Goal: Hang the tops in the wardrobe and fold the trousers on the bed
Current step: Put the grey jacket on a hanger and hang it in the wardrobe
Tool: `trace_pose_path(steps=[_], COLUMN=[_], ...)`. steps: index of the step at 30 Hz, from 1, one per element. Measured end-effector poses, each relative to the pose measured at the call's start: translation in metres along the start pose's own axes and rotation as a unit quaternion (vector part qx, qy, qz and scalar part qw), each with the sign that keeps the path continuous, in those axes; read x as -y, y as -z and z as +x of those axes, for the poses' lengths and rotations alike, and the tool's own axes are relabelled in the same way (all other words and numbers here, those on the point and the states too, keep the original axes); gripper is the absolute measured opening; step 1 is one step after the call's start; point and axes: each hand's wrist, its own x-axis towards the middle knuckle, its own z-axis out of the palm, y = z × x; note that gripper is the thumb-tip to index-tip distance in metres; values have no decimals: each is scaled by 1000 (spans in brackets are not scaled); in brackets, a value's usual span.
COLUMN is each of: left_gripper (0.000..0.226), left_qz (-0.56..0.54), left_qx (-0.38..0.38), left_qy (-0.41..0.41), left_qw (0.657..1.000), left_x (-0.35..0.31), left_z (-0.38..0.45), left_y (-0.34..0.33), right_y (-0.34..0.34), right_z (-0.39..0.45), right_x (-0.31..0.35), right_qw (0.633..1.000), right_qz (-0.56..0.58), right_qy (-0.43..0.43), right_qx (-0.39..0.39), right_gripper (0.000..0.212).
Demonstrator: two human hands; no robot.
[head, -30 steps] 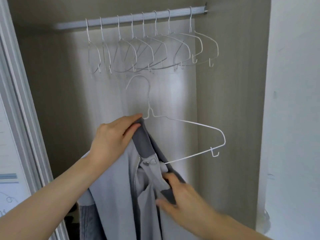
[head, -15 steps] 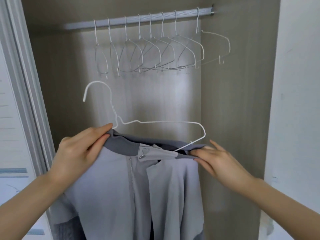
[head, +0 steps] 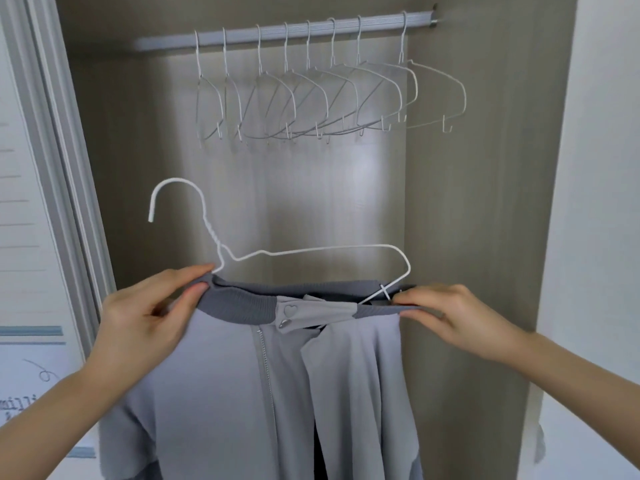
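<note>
A light grey zip-up top (head: 242, 393) with a darker ribbed collar hangs in front of the open wardrobe, spread wide at the neck. My left hand (head: 149, 317) pinches the collar's left end beside the neck of a white wire hanger (head: 311, 250). My right hand (head: 453, 317) pinches the collar's right end, where the hanger's right arm pokes out of the fabric. The hanger's left arm is hidden inside the top, and its hook points up and to the left. The grey rail (head: 284, 31) runs across the wardrobe's top.
Several empty white wire hangers (head: 311, 98) hang on the rail, bunched across its middle and right. The wardrobe's sliding-door frame (head: 65, 168) stands at the left, a white wall (head: 602, 202) at the right. The wardrobe's back panel (head: 311, 209) is bare behind the top.
My hands have spread apart and pulled the collar out flat. The hanger has swung from tilted to nearly level, its hook moving left. In the last half second hardly anything moved.
</note>
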Motion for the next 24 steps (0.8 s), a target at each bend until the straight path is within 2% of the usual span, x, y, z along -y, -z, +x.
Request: trace_pose_path(steps=[5,7,8,10,12,15,19,22,24], left_gripper=[26,27,27,27,30,36,36,5,4], left_qz=[102,113,104,83,54,-5,-41,-91,-119], left_qx=[42,42,41,49,60,56,71,72,71], left_qy=[-110,-123,-115,-94,-69,-4,35,102,140], left_qw=[988,985,987,991,994,998,996,988,980], left_x=[17,24,25,24,21,19,21,19,17], left_z=[-3,-2,-1,1,0,3,11,18,23], left_y=[2,3,3,3,2,0,-4,-15,-16], right_y=[14,21,24,26,25,16,7,4,3], right_z=[3,4,5,11,16,20,24,23,18], right_x=[-2,3,6,8,10,9,14,19,23], right_qw=[996,999,999,972,964,986,982,981,980], right_qz=[-79,-40,27,183,200,106,146,144,149], right_qy=[49,9,-40,-144,-168,-117,-115,-122,-113], right_qx=[10,6,-2,11,44,53,39,42,62], right_gripper=[20,17,28,61,86,75,58,47,43])
